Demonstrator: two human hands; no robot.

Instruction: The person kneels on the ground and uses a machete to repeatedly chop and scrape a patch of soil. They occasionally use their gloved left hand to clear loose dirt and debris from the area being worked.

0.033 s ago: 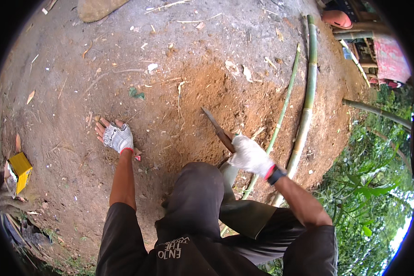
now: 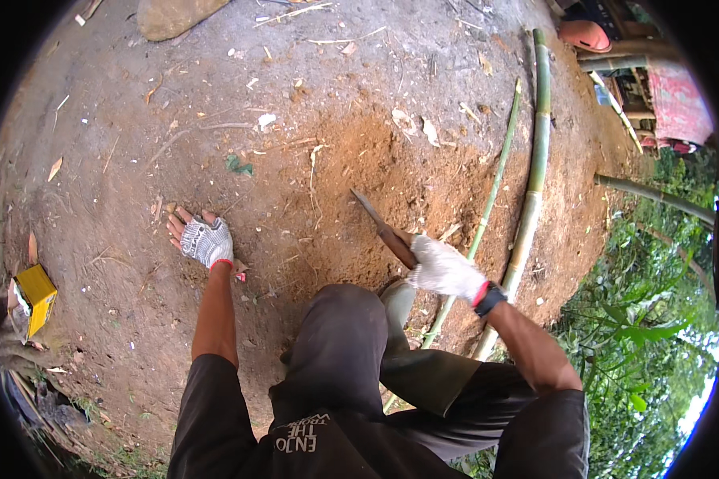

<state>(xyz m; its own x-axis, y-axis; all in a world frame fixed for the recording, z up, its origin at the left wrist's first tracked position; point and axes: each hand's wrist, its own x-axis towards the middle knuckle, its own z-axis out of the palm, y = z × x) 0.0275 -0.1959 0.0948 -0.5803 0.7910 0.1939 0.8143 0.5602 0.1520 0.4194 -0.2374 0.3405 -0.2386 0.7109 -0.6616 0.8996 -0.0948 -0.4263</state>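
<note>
My right hand, in a white knitted glove with a red cuff, is wrapped round a narrow hand tool. The tool has a grey pointed blade and a brown handle section; the rest of the grip is hidden in the glove. Its tip lies at the loosened orange-brown soil. My left hand rests flat on the dirt with fingers spread, in a fingerless grey-and-white glove, and holds nothing. Between the hands is my bent knee in dark trousers.
A thick bamboo pole and a thinner green pole lie to the right. A yellow box sits at the left, and a large stone at the far left. Green plants grow along the right edge. Dry leaves and twigs litter the ground.
My right hand has shifted slightly to the right with the tool. The left hand stays in its place on the ground.
</note>
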